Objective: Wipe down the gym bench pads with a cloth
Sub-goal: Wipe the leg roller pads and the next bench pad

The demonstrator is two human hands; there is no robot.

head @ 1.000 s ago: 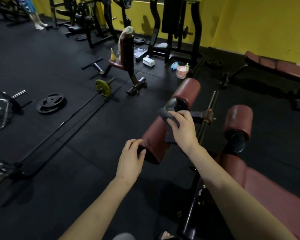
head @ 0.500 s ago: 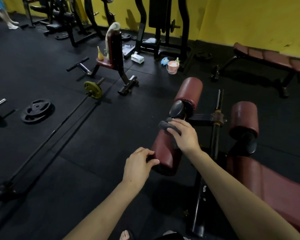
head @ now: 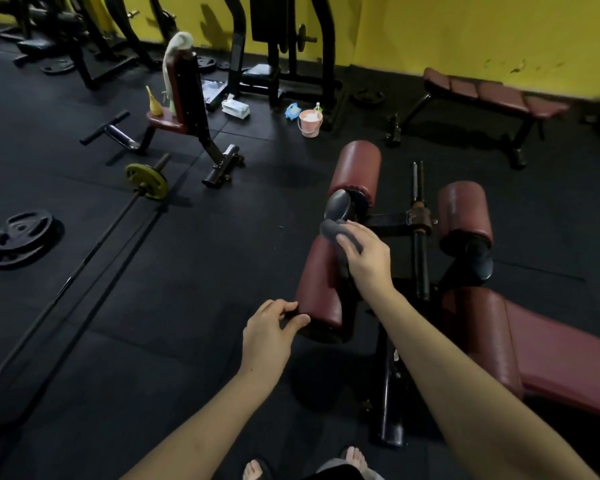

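A dark red roller pad (head: 317, 289) of the leg bench lies in front of me. My right hand (head: 368, 258) presses a grey cloth (head: 331, 227) onto the far top end of this pad, fingers curled over the cloth. My left hand (head: 271, 332) grips the pad's near black end cap with thumb and fingers. A second roller pad (head: 355, 169) stands beyond it, a third (head: 465, 214) to the right, and the bench's flat red pad (head: 541, 351) runs off to the lower right.
A black metal frame and bar (head: 420, 233) run between the rollers. A barbell with a yellow plate (head: 146, 180) and a black weight plate (head: 18, 235) lie on the black floor to the left. A pink bucket (head: 309, 123), another seat bench (head: 184, 98) and a flat bench (head: 492, 95) stand farther back.
My right hand with the cloth stays at the pad's far end while my left hand keeps hold of the near end. My view has shifted closer and a little leftward over the bench.
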